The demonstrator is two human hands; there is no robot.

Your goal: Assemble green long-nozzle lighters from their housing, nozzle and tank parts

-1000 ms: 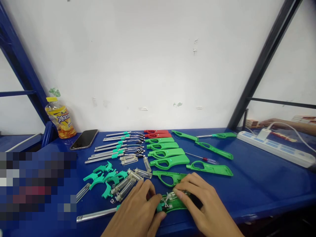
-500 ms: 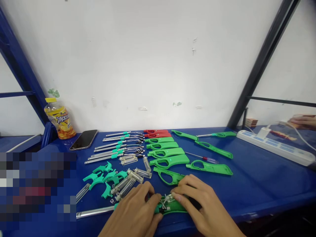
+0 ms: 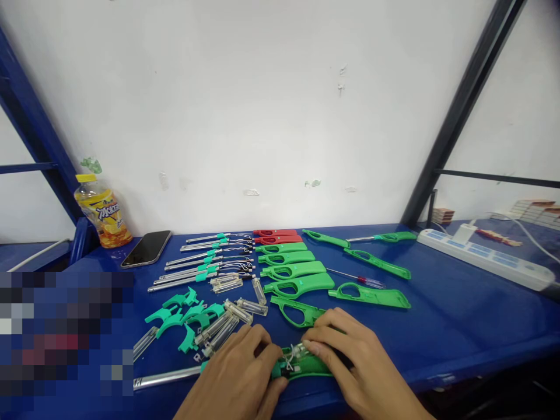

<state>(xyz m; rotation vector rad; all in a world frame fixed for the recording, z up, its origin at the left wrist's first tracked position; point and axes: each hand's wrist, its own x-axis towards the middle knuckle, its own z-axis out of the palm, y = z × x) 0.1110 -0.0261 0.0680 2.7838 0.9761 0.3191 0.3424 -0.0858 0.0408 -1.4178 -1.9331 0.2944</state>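
On the blue table, a green lighter casing half (image 3: 315, 367) lies between my hands. A metal lighter tube (image 3: 170, 378) sticks out to the left from under my left hand (image 3: 238, 373). That hand is closed around the casing's front end, beside a teal piece, white wires and a black part. The fingers of my right hand (image 3: 354, 356) pinch a clear fuel tank (image 3: 299, 350) over the casing; the tank's rear end is hidden. Just beyond my right fingertips lies another open green casing half (image 3: 306, 315).
To the left are teal triggers (image 3: 175, 315), clear tanks (image 3: 223, 335) and metal tubes with wires (image 3: 188, 280). Green casings (image 3: 301, 284) and red casings (image 3: 280, 238) line up behind. A screwdriver (image 3: 370, 282), power strip (image 3: 485, 256), phone (image 3: 147, 248) and drink bottle (image 3: 104, 213) stand around.
My hands hold nearly the same pose at the casing, with only slight finger shifts. The view has moved a little. A person's hand at the far right has left the view.
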